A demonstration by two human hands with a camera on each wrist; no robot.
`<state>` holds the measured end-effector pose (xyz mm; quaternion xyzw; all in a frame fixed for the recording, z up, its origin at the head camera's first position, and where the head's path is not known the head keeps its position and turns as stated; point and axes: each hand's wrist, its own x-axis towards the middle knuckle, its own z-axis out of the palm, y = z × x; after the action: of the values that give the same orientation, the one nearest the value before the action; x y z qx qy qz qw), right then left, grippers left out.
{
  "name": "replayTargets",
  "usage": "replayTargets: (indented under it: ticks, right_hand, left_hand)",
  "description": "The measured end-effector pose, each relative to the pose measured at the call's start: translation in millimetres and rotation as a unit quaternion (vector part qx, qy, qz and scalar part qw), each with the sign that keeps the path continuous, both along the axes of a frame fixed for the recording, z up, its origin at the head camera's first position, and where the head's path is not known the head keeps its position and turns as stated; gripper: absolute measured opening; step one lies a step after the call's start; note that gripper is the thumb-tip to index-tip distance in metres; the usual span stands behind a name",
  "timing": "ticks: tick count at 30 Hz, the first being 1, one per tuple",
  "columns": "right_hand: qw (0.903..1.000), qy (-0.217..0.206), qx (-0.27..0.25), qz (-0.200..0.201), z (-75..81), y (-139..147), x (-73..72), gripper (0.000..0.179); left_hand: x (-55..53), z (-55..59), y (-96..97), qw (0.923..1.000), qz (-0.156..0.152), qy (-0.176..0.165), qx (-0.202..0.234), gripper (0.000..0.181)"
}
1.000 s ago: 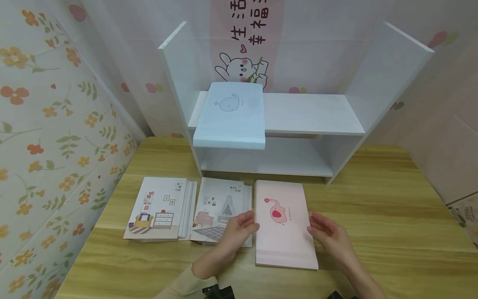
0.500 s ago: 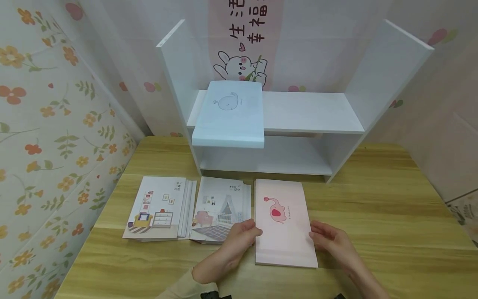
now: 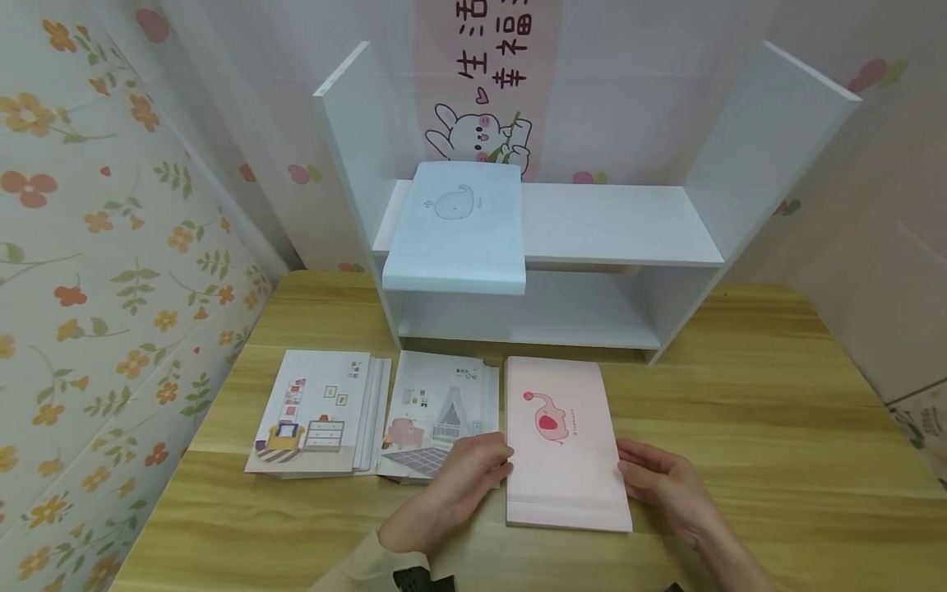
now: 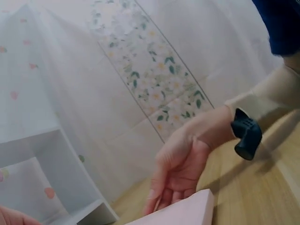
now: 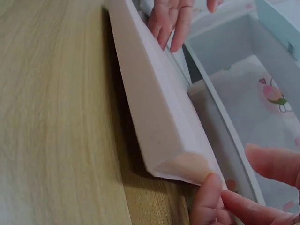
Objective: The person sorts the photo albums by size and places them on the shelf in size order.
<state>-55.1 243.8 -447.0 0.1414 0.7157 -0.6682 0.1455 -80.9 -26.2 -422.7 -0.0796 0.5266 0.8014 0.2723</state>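
Note:
A pink book [image 3: 561, 469] with a red elephant drawing lies on the wooden table. My left hand [image 3: 473, 473] touches its left edge, fingers loosely extended; the thumb is beside the cover. On the opposite side my right hand [image 3: 662, 485] has its fingertips at the right edge. In the right wrist view, the right hand's fingers [image 5: 206, 199] are at one end of the pink book [image 5: 154, 98]. The left wrist view shows the right hand [image 4: 180, 173] with extended fingers beside the book, partly hidden behind it.
Left of the pink book lie white books with a tent picture [image 3: 444, 395] and others with a furniture picture [image 3: 318, 403]. Behind stands a white two-level shelf [image 3: 614, 222]; a light blue book [image 3: 462, 247] on its upper board overhangs the front. Curtains border the table.
Both hands have slid slightly toward the near end of the pink book's sides. The book itself has hardly moved.

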Motion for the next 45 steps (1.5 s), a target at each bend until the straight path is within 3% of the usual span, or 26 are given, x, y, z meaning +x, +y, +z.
replayTargets:
  ticks: [6, 12, 20, 31, 41, 45]
  right_hand:
    - [0.9985, -0.016, -0.052, 0.011, 0.4, 6.2, 0.0, 0.054]
    - [0.9962, -0.023, -0.084, 0.003, 2.0, 8.1, 0.1, 0.046]
    - [0.9967, -0.039, -0.069, -0.02, 1.9, 6.1, -0.8, 0.044]
    - [0.9966, -0.052, -0.063, -0.017, 4.5, 4.9, 1.1, 0.046]
    - [0.9988, -0.017, -0.046, -0.002, 7.6, 2.2, 5.6, 0.053]
    - [0.9987, 0.006, -0.051, -0.001, 6.9, 4.2, 6.8, 0.054]
  left_hand:
    - [-3.1, -0.5, -5.0, 0.9984, -0.01, -0.018, 0.053, 0.028]
    - [-4.5, 1.1, -5.1, 0.9985, -0.017, -0.024, 0.047, 0.022]
    - [-3.9, -1.2, -3.8, 0.9995, -0.008, -0.022, 0.023, 0.02]
    - [-3.5, -1.9, -5.1, 0.999, -0.004, -0.028, 0.033, 0.016]
    - [-3.5, -1.4, -3.9, 0.9978, -0.02, -0.026, 0.058, 0.022]
    - [-3.1, -2.6, -2.8, 0.9976, -0.014, -0.029, 0.062, 0.022]
